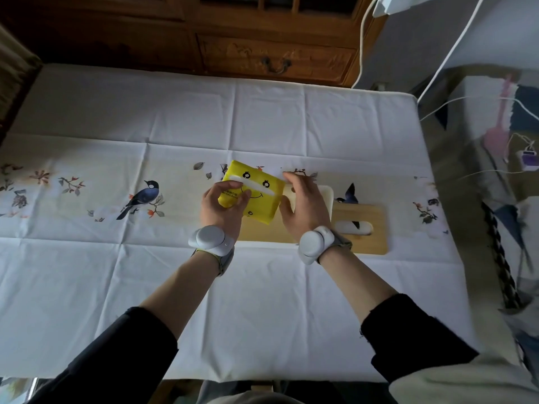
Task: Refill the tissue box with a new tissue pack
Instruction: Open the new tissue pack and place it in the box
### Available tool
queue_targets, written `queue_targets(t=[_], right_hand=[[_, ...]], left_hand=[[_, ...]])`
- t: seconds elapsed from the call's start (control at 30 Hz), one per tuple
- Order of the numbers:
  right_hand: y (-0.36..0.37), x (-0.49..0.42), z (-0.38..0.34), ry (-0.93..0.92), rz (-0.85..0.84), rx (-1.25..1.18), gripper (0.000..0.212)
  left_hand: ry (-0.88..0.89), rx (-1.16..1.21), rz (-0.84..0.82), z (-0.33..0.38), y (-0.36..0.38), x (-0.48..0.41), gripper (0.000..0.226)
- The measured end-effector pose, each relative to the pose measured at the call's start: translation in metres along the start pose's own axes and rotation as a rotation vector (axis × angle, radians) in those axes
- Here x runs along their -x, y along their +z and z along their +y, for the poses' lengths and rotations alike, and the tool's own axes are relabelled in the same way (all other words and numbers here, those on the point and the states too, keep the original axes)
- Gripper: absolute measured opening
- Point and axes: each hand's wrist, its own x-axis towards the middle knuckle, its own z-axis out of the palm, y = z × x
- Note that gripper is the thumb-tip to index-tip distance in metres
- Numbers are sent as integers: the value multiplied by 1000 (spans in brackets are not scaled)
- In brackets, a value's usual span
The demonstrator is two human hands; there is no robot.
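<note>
Worktop point(116, 272) cloth, white with printed birds and sprigs, runs nearly the full width of the view; its near edge lies just above the person's dark sleeves, its far edge meets a carved wooden cabinet point(274, 59), and its right edge drops beside a cluttered patterned surface point(495, 176) with white cables point(455, 45) trailing down. Broad bare cloth lies open to the left and in front of the arms.

Near the middle, the yellow tissue pack point(256, 196) with a smiling face is lifted and tilted above the cloth. The left hand point(223, 207) has its grip closed on the pack's near left part, fingers wrapped over the top. The right hand point(302, 207) lies against the pack's right end, fingers bent over the upper corner; whether that grip truly clamps the pack or only steadies it I cannot tell. Both wrists wear rounded white devices point(210, 240).

Just beside and partly behind the right hand stands the white tissue box base point(326, 196), mostly hidden. The wooden lid point(364, 228) with its oval slot lies flat on the cloth under and right of the right wrist, its left part extending beneath the pack.
</note>
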Motion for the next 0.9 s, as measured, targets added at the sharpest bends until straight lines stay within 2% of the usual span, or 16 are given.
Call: queue_targets(t=[0.2, 0.27, 0.43, 0.57, 0.77, 0.9], right_hand=[[6, 1, 0, -86, -176, 153, 98], [10, 1, 1, -104, -193, 222, 105], [13, -1, 3, -124, -141, 287, 97], [8, -5, 7, -112, -183, 280, 93], [-1, -7, 11, -131, -201, 326, 90], [0, -6, 10, -175, -270, 353, 82]], left_hand=[[18, -80, 4, 3, 0, 4, 19], [28, -114, -7, 2, 0, 7, 20], [59, -166, -34, -2, -2, 12, 20], [127, -226, -87, -4, -4, 14, 38], [321, -484, -124, 0, -11, 14, 39], [335, -751, -138, 7, -16, 8, 37]])
